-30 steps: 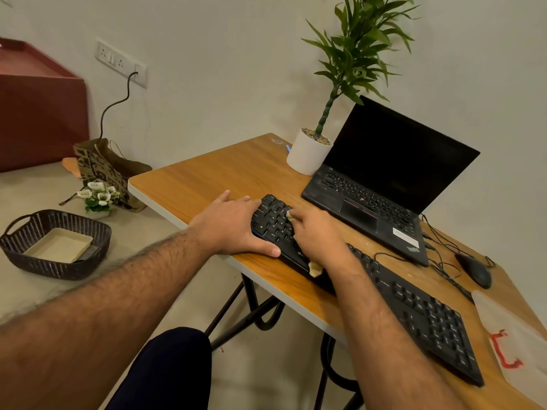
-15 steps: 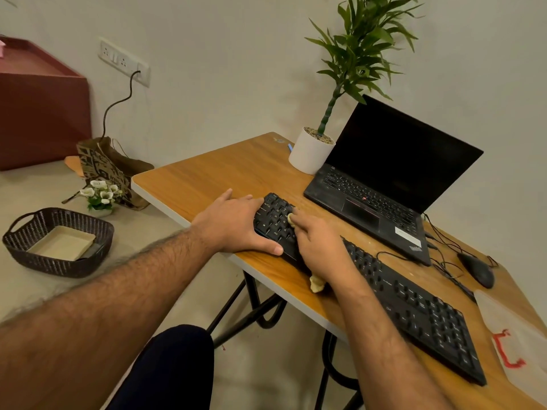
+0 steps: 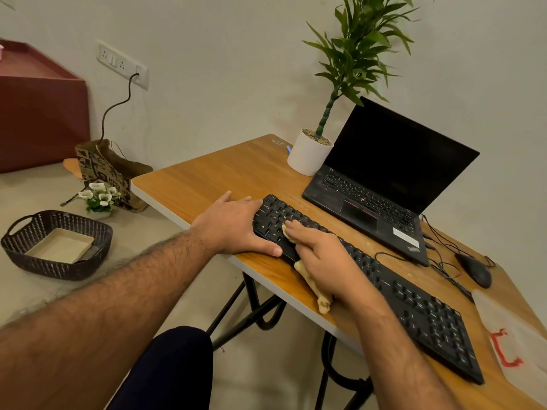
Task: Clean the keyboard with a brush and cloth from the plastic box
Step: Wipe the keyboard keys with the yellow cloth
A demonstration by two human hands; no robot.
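Observation:
A long black keyboard [image 3: 414,309] lies diagonally on the wooden desk [image 3: 225,176]. My left hand [image 3: 233,226] rests on its left end, thumb along the front edge, holding it steady. My right hand [image 3: 322,258] presses a yellowish cloth [image 3: 313,287] onto the keys near the left end; the cloth's tail hangs out under my palm onto the desk. A translucent plastic box [image 3: 515,335] with a red clasp sits at the right edge. No brush is visible.
An open black laptop [image 3: 384,179] stands behind the keyboard, with a white potted plant [image 3: 309,153] to its left. A black mouse [image 3: 475,269] and cables lie at the right. On the floor are a dark woven basket [image 3: 56,247], a paper bag and small flowers.
My right hand has slid the cloth a little toward the desk's front edge, and more of the cloth now trails out below the palm. The left hand has stayed put.

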